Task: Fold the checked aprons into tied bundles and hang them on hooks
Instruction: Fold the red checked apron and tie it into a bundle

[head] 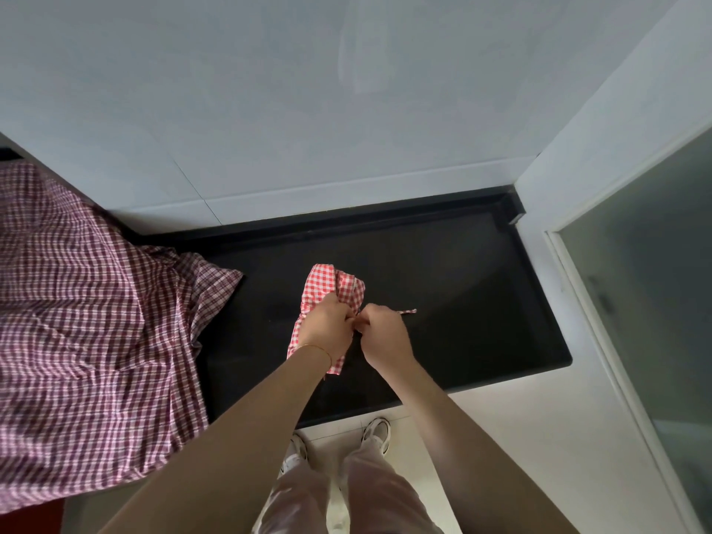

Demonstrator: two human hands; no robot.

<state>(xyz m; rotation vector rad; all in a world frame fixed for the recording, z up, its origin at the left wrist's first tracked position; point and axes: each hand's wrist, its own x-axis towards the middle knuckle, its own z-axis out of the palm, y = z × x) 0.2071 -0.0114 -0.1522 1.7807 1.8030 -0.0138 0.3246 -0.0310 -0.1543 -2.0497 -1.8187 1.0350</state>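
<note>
Left hand clamps the folded apron against the counter; right hand beside it pinches the strap. Soft, light cloth, likely to spring open; best held at the knot.

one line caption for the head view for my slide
Both hands, left hand and right hand, tie the strap of a folded red-and-white checked apron over a black countertop.

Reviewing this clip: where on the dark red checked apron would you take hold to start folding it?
Probably the free corner of the dark red checked apron lying flat on the black counter, approached from the right; the rest is a crumpled heap that spills over the counter's front edge.
</note>
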